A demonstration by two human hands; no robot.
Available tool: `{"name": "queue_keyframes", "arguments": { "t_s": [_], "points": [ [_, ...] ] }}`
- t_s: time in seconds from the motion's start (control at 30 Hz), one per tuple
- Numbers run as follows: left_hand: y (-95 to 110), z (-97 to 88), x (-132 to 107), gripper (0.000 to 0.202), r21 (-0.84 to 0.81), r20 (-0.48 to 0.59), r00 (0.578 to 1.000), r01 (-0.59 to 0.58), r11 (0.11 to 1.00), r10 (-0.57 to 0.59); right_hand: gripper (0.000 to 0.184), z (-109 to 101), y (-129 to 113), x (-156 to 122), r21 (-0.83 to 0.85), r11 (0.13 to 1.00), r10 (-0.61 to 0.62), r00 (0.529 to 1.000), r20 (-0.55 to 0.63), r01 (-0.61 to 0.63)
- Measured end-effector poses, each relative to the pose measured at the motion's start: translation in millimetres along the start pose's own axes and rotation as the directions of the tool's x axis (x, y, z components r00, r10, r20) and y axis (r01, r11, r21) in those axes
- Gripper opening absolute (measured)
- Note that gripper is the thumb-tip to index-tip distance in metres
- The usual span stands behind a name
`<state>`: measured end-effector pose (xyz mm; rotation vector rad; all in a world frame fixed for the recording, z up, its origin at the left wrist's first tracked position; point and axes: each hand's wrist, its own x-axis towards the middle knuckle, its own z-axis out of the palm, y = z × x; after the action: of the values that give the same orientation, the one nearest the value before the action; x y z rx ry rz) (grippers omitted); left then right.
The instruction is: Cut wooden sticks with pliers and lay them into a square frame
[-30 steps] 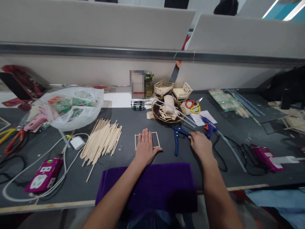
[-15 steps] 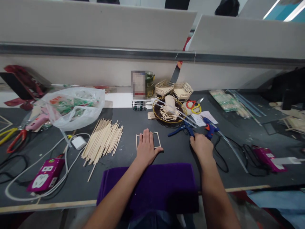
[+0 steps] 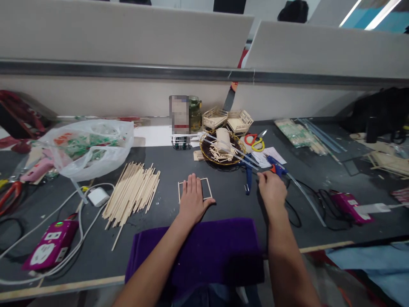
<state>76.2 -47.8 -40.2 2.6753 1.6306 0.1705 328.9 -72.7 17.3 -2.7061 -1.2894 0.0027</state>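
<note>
My left hand (image 3: 192, 198) lies flat, fingers stretched out, over a small rectangular frame of thin wooden sticks (image 3: 209, 187) on the dark table. The frame's left part is partly hidden under the hand. My right hand (image 3: 273, 189) rests at the right with its fingers curled in, and whatever they may hold is hidden. Just left of its fingertips lies a blue tool that looks like pliers (image 3: 249, 177). A blue glue gun (image 3: 277, 165) with a long clear glue stick is right behind the hand.
Loose wooden sticks (image 3: 132, 194) lie at the left, near a plastic bag (image 3: 86, 166) and a purple power strip (image 3: 53, 243). Behind stand a basket (image 3: 207, 158) of short sticks, scissors (image 3: 258, 145) and hexagonal stick models (image 3: 239, 121). A purple cloth (image 3: 198, 247) lies in front.
The blue pliers-like tool has turned and now lies apart from my right hand, which touched it before. My left hand stays on the frame. The view has shifted slightly right.
</note>
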Motion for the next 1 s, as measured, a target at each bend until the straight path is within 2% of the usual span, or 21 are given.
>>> {"name": "queue_keyframes", "arguments": {
  "t_s": [0.07,0.17,0.3,0.43,0.57,0.7,0.8,0.9,0.97,1.0],
  "points": [
    [-0.2,0.2,0.2,0.095,-0.006,-0.006,1.000,-0.001,1.000,0.001,0.033,-2.5,17.0,5.8,0.034,0.994,0.101,0.994,-0.039,-0.100],
    [-0.4,0.2,0.2,0.094,-0.014,-0.018,1.000,-0.005,1.000,0.005,0.032,-3.8,42.3,18.7,0.091,0.979,0.188,0.980,-0.067,-0.181],
    [-0.2,-1.2,0.2,0.093,-0.008,-0.021,1.000,-0.008,1.000,0.008,0.036,-1.9,64.7,37.7,0.132,0.959,0.253,0.967,-0.005,-0.250],
    [0.2,-3.0,0.7,0.094,-0.004,-0.015,1.000,-0.006,1.000,0.006,0.044,3.7,68.1,51.3,0.154,0.952,0.250,0.964,0.094,-0.263],
    [0.4,-4.1,0.9,0.094,0.003,-0.009,1.000,-0.006,1.000,0.006,0.046,10.5,63.8,58.0,0.171,0.949,0.246,0.962,0.117,-0.264],
    [0.5,-4.6,0.6,0.095,0.003,-0.001,1.000,-0.007,1.000,0.007,0.035,13.5,64.4,62.0,0.174,0.937,0.277,0.947,0.161,-0.304],
    [0.8,-4.8,0.0,0.095,0.002,0.004,1.000,-0.009,1.000,0.009,0.028,16.0,67.6,63.9,0.242,0.914,0.309,0.945,0.108,-0.326],
    [1.1,-4.0,-0.4,0.094,-0.007,0.007,1.000,-0.002,1.000,0.002,0.025,22.3,70.6,63.4,0.447,0.805,0.413,0.910,0.049,-0.390],
    [1.3,-3.2,-0.5,0.093,-0.014,0.006,1.000,-0.001,1.000,0.001,0.024,27.5,71.4,62.0,0.625,0.655,0.500,0.864,0.063,-0.424],
    [1.3,-2.8,-0.4,0.092,-0.016,0.006,1.000,-0.001,1.000,0.001,0.023,29.6,71.3,61.3,0.718,0.567,0.506,0.858,0.084,-0.404]
  ]
}}
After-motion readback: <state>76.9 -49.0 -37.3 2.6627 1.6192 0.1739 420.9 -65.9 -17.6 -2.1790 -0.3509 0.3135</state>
